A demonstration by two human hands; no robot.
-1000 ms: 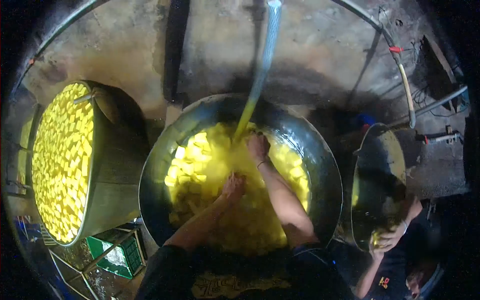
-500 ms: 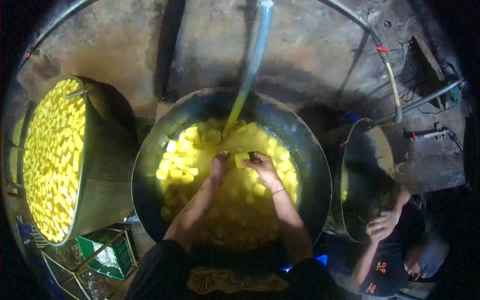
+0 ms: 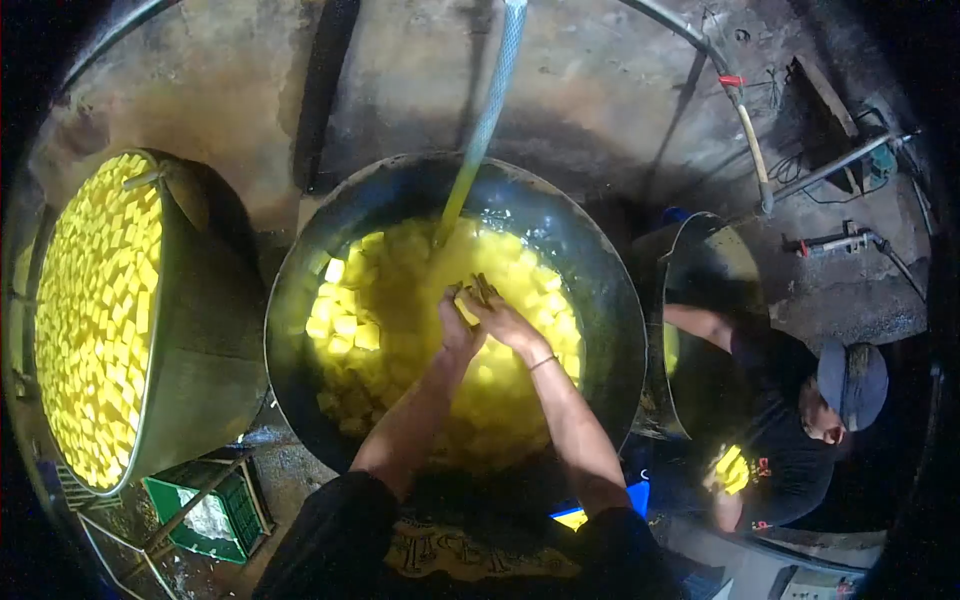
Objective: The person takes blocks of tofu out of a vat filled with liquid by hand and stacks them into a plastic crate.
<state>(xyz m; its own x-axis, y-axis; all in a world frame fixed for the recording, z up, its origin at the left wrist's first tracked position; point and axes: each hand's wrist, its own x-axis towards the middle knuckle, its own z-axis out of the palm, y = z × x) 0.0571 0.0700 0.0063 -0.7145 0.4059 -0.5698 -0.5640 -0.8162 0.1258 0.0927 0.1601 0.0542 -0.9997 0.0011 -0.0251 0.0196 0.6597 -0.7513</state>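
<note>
Both hands have drawn together at the middle of the wide pan (image 3: 610, 330), left hand (image 3: 458, 330) and right hand (image 3: 500, 318) cupped, fingers curled round yellow cubes (image 3: 345, 325); rinse gently beneath the hose (image 3: 480, 130) at 12 o'clock, lifting without crushing

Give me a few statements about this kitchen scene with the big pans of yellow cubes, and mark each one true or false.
1. Both hands, left hand and right hand, meet over the middle of the large pan. True.
2. The hose ends in the left pot. False: it runs into the large pan.
3. The left pot is heaped with yellow cubes. True.
4. The green crate sits inside the large pan. False: it stands on the floor, below the left pot.
5. Nobody else is present. False: a person in a cap is at the right pot.
</note>
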